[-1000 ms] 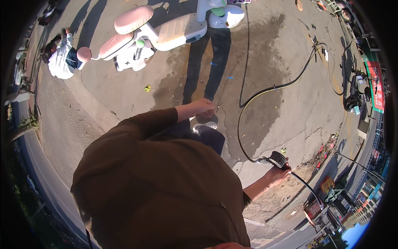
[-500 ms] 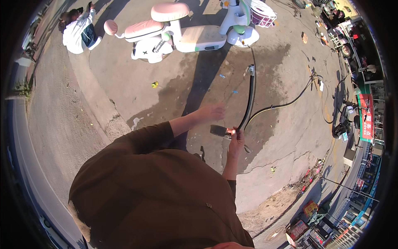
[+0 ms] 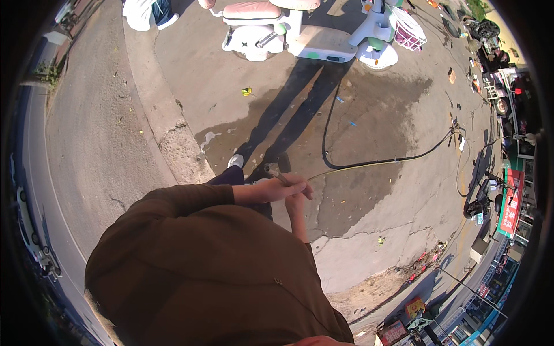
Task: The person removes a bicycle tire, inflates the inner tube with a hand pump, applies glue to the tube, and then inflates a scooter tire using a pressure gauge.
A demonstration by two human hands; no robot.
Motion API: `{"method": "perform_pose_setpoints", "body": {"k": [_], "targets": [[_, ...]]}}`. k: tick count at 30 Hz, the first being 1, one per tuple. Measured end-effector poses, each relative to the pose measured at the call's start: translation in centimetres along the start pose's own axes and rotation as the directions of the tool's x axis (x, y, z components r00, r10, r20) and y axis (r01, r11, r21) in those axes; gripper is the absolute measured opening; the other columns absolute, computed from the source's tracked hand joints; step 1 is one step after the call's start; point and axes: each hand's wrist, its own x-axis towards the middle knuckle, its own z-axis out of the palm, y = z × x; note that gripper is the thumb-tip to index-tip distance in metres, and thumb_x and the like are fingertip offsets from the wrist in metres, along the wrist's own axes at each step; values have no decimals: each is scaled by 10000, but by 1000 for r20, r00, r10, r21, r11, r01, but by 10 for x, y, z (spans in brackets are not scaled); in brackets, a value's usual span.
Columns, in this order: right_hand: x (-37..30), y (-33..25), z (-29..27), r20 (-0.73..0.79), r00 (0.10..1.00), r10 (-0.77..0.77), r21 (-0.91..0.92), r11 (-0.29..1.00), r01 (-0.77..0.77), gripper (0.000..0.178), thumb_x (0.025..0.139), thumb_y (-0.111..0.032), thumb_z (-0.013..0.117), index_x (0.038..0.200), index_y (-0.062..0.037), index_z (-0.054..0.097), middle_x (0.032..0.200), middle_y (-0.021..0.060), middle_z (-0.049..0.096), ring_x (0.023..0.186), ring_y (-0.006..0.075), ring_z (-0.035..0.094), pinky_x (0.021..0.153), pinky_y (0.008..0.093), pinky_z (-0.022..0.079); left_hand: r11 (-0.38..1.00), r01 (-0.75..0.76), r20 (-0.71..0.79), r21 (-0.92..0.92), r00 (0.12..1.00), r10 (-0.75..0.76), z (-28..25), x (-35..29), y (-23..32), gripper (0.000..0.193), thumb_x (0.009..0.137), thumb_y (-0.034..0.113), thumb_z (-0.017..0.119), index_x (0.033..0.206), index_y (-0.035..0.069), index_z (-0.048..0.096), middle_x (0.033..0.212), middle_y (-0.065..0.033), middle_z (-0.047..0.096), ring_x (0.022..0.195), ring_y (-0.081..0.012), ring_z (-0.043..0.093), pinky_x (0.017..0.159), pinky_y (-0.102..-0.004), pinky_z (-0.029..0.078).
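Note:
My left hand (image 3: pixel 287 185) is closed and reaches across in front of my body. Just beyond its knuckles show a dark, cylindrical piece (image 3: pixel 284 163) and a pale metallic-looking fitting (image 3: pixel 271 169); what the fingers grip is mostly hidden. Close against it, my right hand (image 3: pixel 295 202) is closed too, partly covered by the left. From the fingers of the two hands a thin yellowish hose (image 3: pixel 358 165) runs off to the right. It lies alongside a black hose (image 3: pixel 326 141) that loops on the wet ground up toward the scooter.
A white scooter (image 3: pixel 320 43) with pink seats stands ahead. One of my shoes (image 3: pixel 235 161) is on the wet pavement. Someone in white (image 3: pixel 141 14) is at the upper left. Motorbikes (image 3: pixel 482 202) and a red-green banner (image 3: pixel 511 199) line the right. A curb (image 3: pixel 173 138) runs along the left.
My left hand has come down onto the right one. The thick black tube with a metal end that the right hand held upright no longer shows. The view has shifted, leaving the scooter higher.

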Motion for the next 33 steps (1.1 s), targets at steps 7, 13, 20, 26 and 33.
{"method": "perform_pose_setpoints", "body": {"k": [7, 13, 20, 26, 33], "targets": [[18, -83, 25, 203, 956, -211, -387, 880, 276, 249, 931, -90, 566, 1159, 7, 590, 1086, 220, 641, 1063, 353, 627, 883, 415, 491, 990, -115, -107, -77, 989, 106, -40, -56, 40, 315, 1061, 217, 417, 1181, 9, 619, 1125, -82, 691, 1091, -185, 614, 979, -345, 432], [39, -115, 118, 355, 926, -131, -123, 975, 184, 283, 899, -23, 524, 1171, -14, 603, 1048, 181, 659, 1053, 280, 642, 899, 384, 487, 969, -198, -220, 149, 949, 228, -103, -137, 39, 329, 994, 203, 555, 1278, 38, 578, 1242, -114, 628, 1191, -238, 564, 1047, -372, 397], [57, -107, 224, 388, 921, 20, -578, 784, 226, 212, 899, -36, 588, 1101, -45, 650, 845, 138, 676, 813, 172, 670, 740, 309, 515, 791, 365, -362, 491, 911, -196, -260, -344, -6, 504, 931, 333, 623, 1339, 50, 537, 1245, -158, 615, 1179, -296, 581, 996, -377, 450], [71, -16, 224, 282, 955, 88, -521, 850, 76, 196, 810, -12, 661, 1001, -31, 699, 849, 108, 701, 785, 199, 678, 718, 321, 512, 731, 614, -862, 297, 501, -71, -334, -557, -62, 415, 912, 334, 629, 1225, 62, 625, 1120, -155, 683, 985, -309, 661, 875, -394, 512], [85, -32, 294, 224, 871, 438, -489, 823, -288, 216, 763, -39, 735, 976, -14, 716, 836, 47, 705, 755, 133, 652, 686, 296, 513, 696, 705, -991, -134, -96, -94, -351, -708, -81, 467, 914, 358, 622, 1275, 62, 598, 1163, -188, 670, 1051, -367, 643, 871, -446, 510]]}}
